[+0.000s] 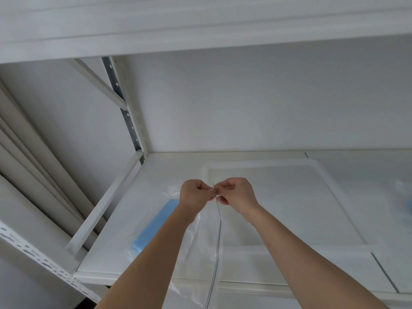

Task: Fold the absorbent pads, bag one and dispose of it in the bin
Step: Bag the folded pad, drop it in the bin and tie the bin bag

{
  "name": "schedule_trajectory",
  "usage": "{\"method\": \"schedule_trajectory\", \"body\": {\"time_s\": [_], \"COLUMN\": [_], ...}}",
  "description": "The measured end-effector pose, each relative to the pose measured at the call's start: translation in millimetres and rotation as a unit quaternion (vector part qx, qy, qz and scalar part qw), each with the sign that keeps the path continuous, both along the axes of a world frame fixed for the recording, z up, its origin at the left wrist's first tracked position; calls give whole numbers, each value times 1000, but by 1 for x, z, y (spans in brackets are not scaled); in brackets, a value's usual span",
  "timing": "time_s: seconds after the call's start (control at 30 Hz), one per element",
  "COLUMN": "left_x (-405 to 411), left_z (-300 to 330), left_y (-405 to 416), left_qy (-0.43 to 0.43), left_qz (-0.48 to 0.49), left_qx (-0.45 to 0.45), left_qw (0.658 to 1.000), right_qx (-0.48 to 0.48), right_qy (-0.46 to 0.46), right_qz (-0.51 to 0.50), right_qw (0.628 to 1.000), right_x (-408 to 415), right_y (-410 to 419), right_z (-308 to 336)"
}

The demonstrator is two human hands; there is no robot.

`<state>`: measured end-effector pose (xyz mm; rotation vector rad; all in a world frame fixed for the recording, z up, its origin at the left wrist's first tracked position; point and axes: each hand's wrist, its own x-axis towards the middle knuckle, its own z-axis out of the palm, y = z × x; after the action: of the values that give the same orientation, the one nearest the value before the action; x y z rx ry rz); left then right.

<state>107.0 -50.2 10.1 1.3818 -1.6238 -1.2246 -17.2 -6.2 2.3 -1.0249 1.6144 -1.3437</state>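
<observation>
Currently the left hand [196, 191] and right hand [236, 192] meet above the shelf [156, 166], each pinching the top edge of a clear plastic bag [200, 248]. Its folded blue pad [156, 224] hangs near the shelf's left edge. Thin, slippery film: grip both mouth edges firmly.

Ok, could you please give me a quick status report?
Left hand, right hand both pinch clear plastic bag top. Folded blue absorbent pad inside. White tray behind; nothing blocking.
</observation>
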Motion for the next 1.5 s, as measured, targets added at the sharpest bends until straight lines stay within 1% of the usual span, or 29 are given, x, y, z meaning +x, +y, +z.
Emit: {"method": "schedule_trajectory", "body": {"time_s": [0.17,0.53,0.73,1.23,1.3,1.4,1.5], "left_x": [0,3,6,7,8,11,13], "left_z": [1,8,13,9,9,10,10], "left_y": [2,6,10,15,15,14,9], "left_qy": [-6,-21,-12,14,15,29,44], "left_qz": [-8,12,19,27,31,46,75], "left_qx": [-6,12,25,33,36,37,25], "left_qw": [1000,1000,999,999,999,998,996], "right_qx": [8,26,29,40,42,52,92], "right_qy": [32,41,25,45,37,-18,-14], "right_qz": [-9,-3,-7,-12,-11,18,64], "right_qw": [999,999,999,998,998,998,994], "right_x": [0,4,6,11,12,13,13], "right_y": [2,3,5,9,9,9,12], "right_z": [2,4,3,-2,-2,2,3]}}
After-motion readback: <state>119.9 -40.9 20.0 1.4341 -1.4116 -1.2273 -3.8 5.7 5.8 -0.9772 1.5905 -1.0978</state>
